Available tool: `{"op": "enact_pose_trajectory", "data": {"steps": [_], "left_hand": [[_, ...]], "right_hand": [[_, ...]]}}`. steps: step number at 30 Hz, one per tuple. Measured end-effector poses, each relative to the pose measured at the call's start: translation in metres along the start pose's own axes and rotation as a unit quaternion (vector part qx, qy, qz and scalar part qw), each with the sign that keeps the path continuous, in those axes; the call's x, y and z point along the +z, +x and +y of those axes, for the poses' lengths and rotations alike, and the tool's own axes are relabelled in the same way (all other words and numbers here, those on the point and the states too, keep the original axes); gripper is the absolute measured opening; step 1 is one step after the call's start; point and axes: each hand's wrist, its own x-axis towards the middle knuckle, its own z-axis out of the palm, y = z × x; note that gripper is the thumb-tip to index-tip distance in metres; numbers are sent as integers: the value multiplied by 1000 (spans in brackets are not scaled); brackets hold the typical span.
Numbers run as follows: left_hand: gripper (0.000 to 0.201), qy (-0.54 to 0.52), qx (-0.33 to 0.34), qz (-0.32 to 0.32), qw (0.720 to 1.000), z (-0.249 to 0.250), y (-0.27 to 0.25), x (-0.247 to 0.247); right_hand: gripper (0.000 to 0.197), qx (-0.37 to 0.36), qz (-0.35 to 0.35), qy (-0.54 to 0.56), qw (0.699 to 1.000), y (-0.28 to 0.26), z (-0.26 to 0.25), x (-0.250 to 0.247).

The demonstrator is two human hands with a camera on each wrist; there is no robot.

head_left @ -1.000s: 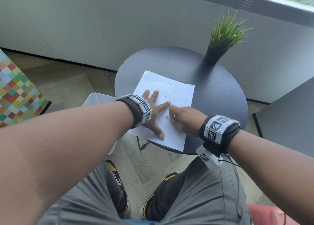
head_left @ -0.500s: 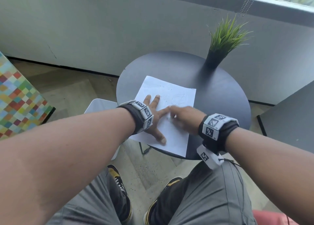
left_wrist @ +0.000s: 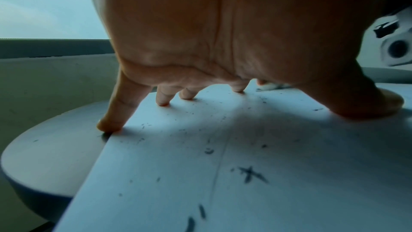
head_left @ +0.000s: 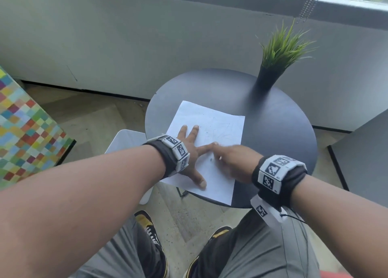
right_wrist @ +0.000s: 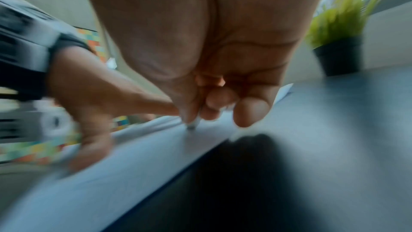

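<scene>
I see a white sheet of paper (head_left: 212, 126) lying flat on the near left part of the round dark surface (head_left: 277, 139), its near left edge jutting past the rim. From the head view it shows only thin grey scribbles, too faint to read.

The left hand (head_left: 189, 154) is spread wide on the sheet, 4 fingertips and the thumb pressing it down. The right hand (head_left: 233, 160) sits just beside the left index finger and pinches a pen (right_wrist: 194, 123), its tip on the paper.

The left wrist view adds what the head view misses: dark flecks, short strokes, 1 small cross (left_wrist: 252, 174) and a faint straight line running along the sheet. The right wrist view is smeared, so the pen looks pale with a dark tip, as far as I can tell.

Both wrist bands (head_left: 273, 172) carry black-and-white square codes. A potted plant (head_left: 281, 53) stands at the far edge.
</scene>
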Motion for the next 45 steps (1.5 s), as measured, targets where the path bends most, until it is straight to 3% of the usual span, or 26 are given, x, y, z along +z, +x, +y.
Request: {"op": "enact_pose_trajectory", "data": {"steps": [2, 5, 7, 11, 12, 15, 17, 21, 26, 28, 31, 33, 35, 37, 40, 42, 45], "left_hand": [[128, 6, 1, -8, 1000, 1, 2, -1], [129, 13, 0, -14, 1000, 1, 3, -3], [129, 32, -1, -8, 999, 4, 2, -4], [133, 72, 37, 20, 996, 7, 5, -6], [134, 71, 49, 24, 996, 6, 6, -6], [137, 56, 62, 18, 996, 5, 10, -5], [137, 52, 57, 9, 997, 7, 11, -5], [137, 58, 51, 0, 997, 9, 12, -8], [135, 63, 43, -14, 997, 12, 9, -11], [135, 64, 41, -13, 997, 13, 9, -13], [134, 73, 37, -15, 997, 14, 7, -14], [135, 74, 36, -12, 997, 15, 8, -13], [138, 68, 31, -6, 997, 16, 10, -11], [140, 61, 28, -1, 998, 17, 10, -9], [141, 51, 25, 1, 998, 17, 10, -8], [142, 43, 16, -1, 999, 16, 12, -9], [140, 17, -4, -1, 1000, 13, 17, -11]], "right_hand": [[16, -43, -54, 34, 997, -8, -8, 3], [21, 59, 41, 69, 995, 0, 23, -3], [20, 108, 58, 61, 991, -1, 31, -3], [15, -22, -28, 37, 999, -13, -1, 7], [17, -25, -27, 52, 998, -13, 0, 5], [20, 91, 55, 85, 991, -1, 26, -3], [19, 121, 74, 70, 987, -2, 25, 0], [19, -13, 18, 55, 998, -13, 2, 11], [24, 95, 76, 91, 988, -11, 24, 0], [20, 55, 56, 65, 995, -14, 13, 2], [16, -56, -51, 23, 997, -23, -5, 5], [18, -33, -35, 18, 999, -16, 3, 0], [20, 39, 37, 15, 998, -6, 19, -3], [16, 66, 76, 16, 995, -6, 20, 1], [16, -28, 20, 5, 999, -20, 0, 16], [16, -53, -21, 1, 998, -25, 1, 16], [16, 71, 45, 43, 996, -16, 20, 3]]}}
